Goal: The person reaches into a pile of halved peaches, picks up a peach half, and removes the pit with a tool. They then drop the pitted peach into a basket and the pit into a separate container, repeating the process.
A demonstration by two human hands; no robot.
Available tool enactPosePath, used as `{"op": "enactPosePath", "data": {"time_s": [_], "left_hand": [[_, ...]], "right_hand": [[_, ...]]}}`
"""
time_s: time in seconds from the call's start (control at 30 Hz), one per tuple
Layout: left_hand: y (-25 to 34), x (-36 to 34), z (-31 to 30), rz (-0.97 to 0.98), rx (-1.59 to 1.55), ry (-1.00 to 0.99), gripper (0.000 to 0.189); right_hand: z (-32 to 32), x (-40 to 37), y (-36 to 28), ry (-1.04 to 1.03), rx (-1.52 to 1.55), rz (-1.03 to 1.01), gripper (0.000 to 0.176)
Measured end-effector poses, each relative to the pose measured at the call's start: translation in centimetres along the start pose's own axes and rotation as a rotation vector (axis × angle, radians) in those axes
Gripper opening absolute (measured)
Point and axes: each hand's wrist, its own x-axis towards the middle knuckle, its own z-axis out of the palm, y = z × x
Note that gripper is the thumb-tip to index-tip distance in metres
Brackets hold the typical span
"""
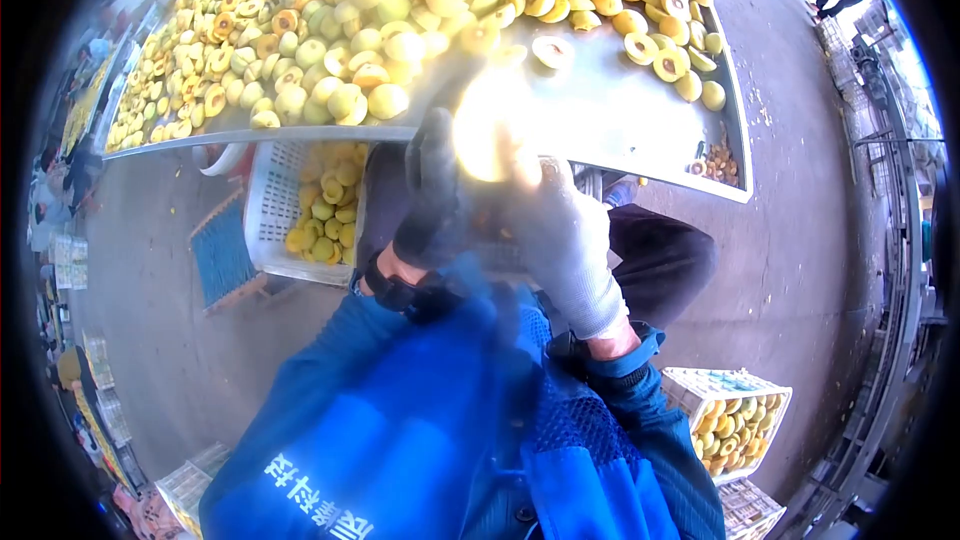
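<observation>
My left hand (432,185), in a dark glove, is raised at the near edge of the metal table (640,130). Beside it my right hand (565,225) wears a pale grey knitted glove. The fingers of both hands curl towards each other. A strong white glare sits between them and hides what they hold, if anything. Just beyond the hands, many halved yellow peaches (370,40) are heaped on the table, some with a brown pit hollow showing. One cut peach half (552,53) lies apart from the heap, near the glare.
A white crate (275,205) with yellow peaches stands under the table at left, beside a blue-topped stool (222,252). Another crate (775,437) of peach halves is at lower right. Pits (718,162) lie in the table's right corner.
</observation>
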Motion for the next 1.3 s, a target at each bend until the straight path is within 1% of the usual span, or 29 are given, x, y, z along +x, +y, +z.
{"op": "enactPosePath", "data": {"time_s": [0.07, 0.17, 0.23, 0.3, 0.33, 0.47, 0.5, 0.6, 0.63, 0.73, 0.77, 0.87, 0.9, 0.97, 1.0, 1.03, 1.07, 1.1, 1.13, 1.17, 1.2, 1.23, 1.27, 1.3], "left_hand": [[-0.2, -0.1, 0.2, 0.009, 0.017, 0.007, 0.044], [-0.5, -0.4, 0.3, 0.021, 0.04, 0.013, 0.043], [-0.9, -0.6, 0.1, 0.015, 0.055, 0.016, 0.042], [-1.6, -1.1, -0.3, -0.003, 0.062, 0.028, 0.041], [-2.1, -1.5, -0.7, -0.017, 0.063, 0.036, 0.04], [-5.6, -3.9, -3.1, -0.117, 0.068, 0.108, 0.038], [-6.7, -4.5, -3.9, -0.151, 0.068, 0.13, 0.038], [-9.3, -5.6, -6.5, -0.241, 0.066, 0.16, 0.036], [-9.8, -5.6, -7.1, -0.265, 0.071, 0.161, 0.036], [-10.0, -4.3, -7.6, -0.293, 0.106, 0.113, 0.035], [-9.6, -3.5, -7.1, -0.281, 0.127, 0.088, 0.034], [-6.7, -0.6, -3.8, -0.166, 0.248, -0.035, 0.033], [-5.2, 0.5, -2.3, -0.101, 0.317, -0.096, 0.033], [-2.4, 2.0, 0.4, 0.033, 0.49, -0.23, 0.032], [-1.5, 2.7, 1.4, 0.037, 0.49, -0.278, 0.031], [-0.9, 3.3, 2.0, -0.028, 0.417, -0.319, 0.031], [-0.9, 3.7, 2.2, -0.223, 0.196, -0.307, 0.029], [-1.1, 4.4, 1.4, 0.187, 0.643, -0.506, 0.026], [-1.9, 5.0, 0.8, 0.313, 0.762, -0.586, 0.025], [-2.1, 5.2, 0.5, 0.149, 0.671, -0.63, 0.021], [-2.5, 5.2, 0.3, 0.206, 0.669, -0.609, 0.023], [-3.0, 5.2, 0.0, 0.264, 0.668, -0.587, 0.03], [-3.4, 5.2, -0.2, 0.321, 0.669, -0.563, 0.039], [-2.5, 3.7, 0.8, 0.24, 0.558, -0.45, 0.042]], "right_hand": [[-0.2, -0.1, 0.0, -0.023, -0.036, 0.003, 0.064], [0.0, 0.0, 0.2, -0.002, -0.109, -0.03, 0.049], [0.2, -0.5, 0.4, -0.034, 0.003, 0.067, 0.034], [0.8, -0.8, 0.8, -0.002, 0.047, 0.072, 0.022], [1.0, -1.0, 1.0, 0.014, 0.069, 0.075, 0.02], [1.1, -1.5, 1.0, 0.005, 0.154, 0.111, 0.02], [2.1, -1.9, 1.6, 0.023, 0.231, 0.108, 0.022], [1.8, -1.6, 1.5, -0.049, 0.147, 0.197, 0.028], [1.9, -1.7, 1.6, -0.027, 0.195, 0.206, 0.029], [4.2, -1.7, 2.9, -0.095, 0.37, 0.31, 0.031], [4.1, -2.0, 3.1, -0.013, 0.368, 0.266, 0.031], [3.5, -2.0, 3.4, -0.031, 0.271, 0.215, 0.029], [3.7, -2.0, 3.9, -0.124, 0.185, 0.219, 0.028], [4.3, -2.1, 4.6, -0.161, 0.28, 0.268, 0.026], [4.6, -2.2, 4.9, -0.177, 0.326, 0.294, 0.025], [2.7, -2.4, 4.3, -0.164, 0.506, 0.334, 0.025], [1.3, -2.7, 4.0, -0.155, 0.689, 0.371, 0.026], [0.7, -2.8, 4.4, -0.19, 0.679, 0.349, 0.025], [0.2, -2.8, 4.8, -0.226, 0.672, 0.326, 0.025], [-0.1, -2.9, 5.2, -0.263, 0.663, 0.304, 0.025], [0.0, -3.2, 5.6, -0.275, 0.584, 0.276, 0.025], [0.2, -3.2, 6.0, -0.285, 0.502, 0.243, 0.026], [0.1, -3.2, 5.9, -0.285, 0.502, 0.241, 0.025], [-0.3, -3.1, 5.1, -0.283, 0.595, 0.303, 0.025]]}}
